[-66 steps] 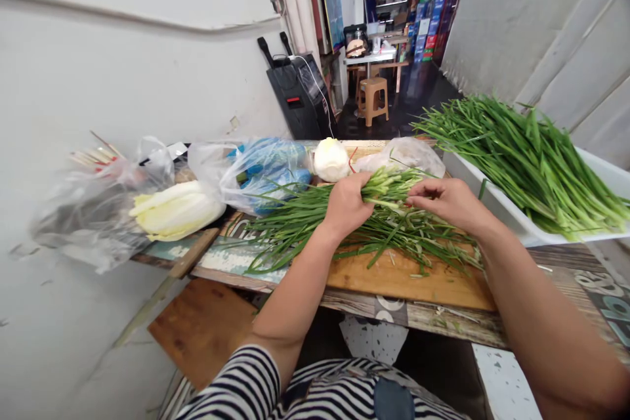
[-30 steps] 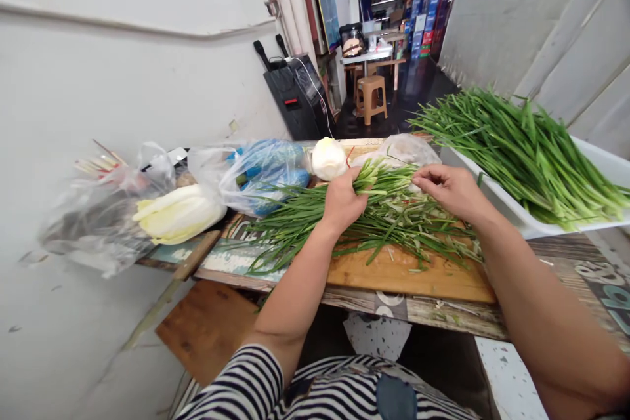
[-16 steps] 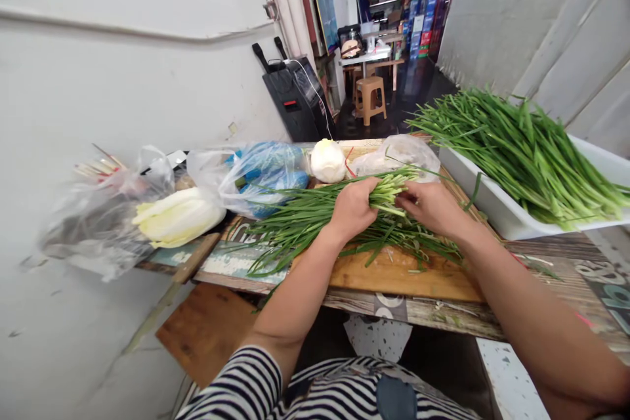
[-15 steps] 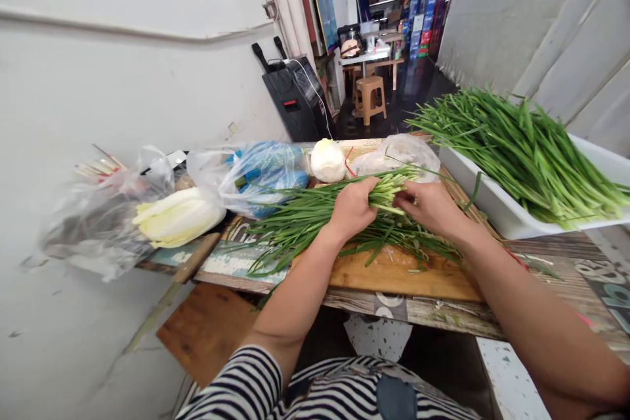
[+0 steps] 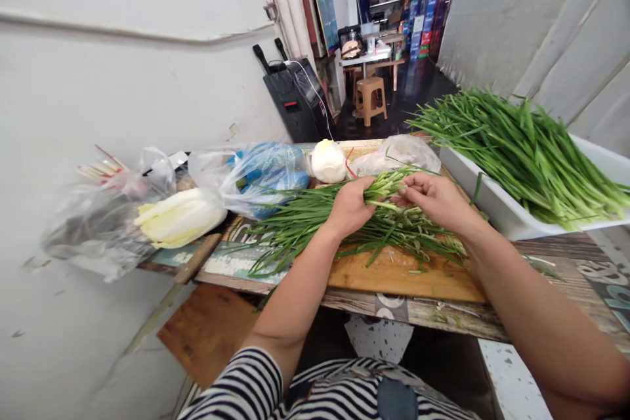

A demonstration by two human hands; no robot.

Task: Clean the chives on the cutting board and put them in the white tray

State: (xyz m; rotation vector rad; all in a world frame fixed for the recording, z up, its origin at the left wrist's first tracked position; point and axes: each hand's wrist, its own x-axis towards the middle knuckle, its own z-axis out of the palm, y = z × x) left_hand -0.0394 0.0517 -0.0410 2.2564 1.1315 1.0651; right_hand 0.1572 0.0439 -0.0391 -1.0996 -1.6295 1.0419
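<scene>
My left hand (image 5: 350, 207) is wrapped round a bunch of garlic chives (image 5: 300, 213). Their pale cut ends stick out to the right of my fist, and the green leaves trail left over the table edge. At those stem ends is my right hand (image 5: 433, 200), its thumb and fingertips pinched together; whatever lies between them is too small to make out. Beneath both hands, more loose chives (image 5: 408, 239) lie on a wooden cutting board (image 5: 394, 275).
A white tub (image 5: 497, 210) heaped with chives stands at the right. Along the back lie a round white vegetable (image 5: 328, 161), a clear plastic bag (image 5: 398, 154) and a blue bag (image 5: 275, 174). Leftward are a napa cabbage (image 5: 180, 218) and a knife (image 5: 197, 259) overhanging the table edge.
My right hand has shifted slightly up, and its fingers have turned and curled more into view by the stem ends. My left hand keeps its hold on the chives.
</scene>
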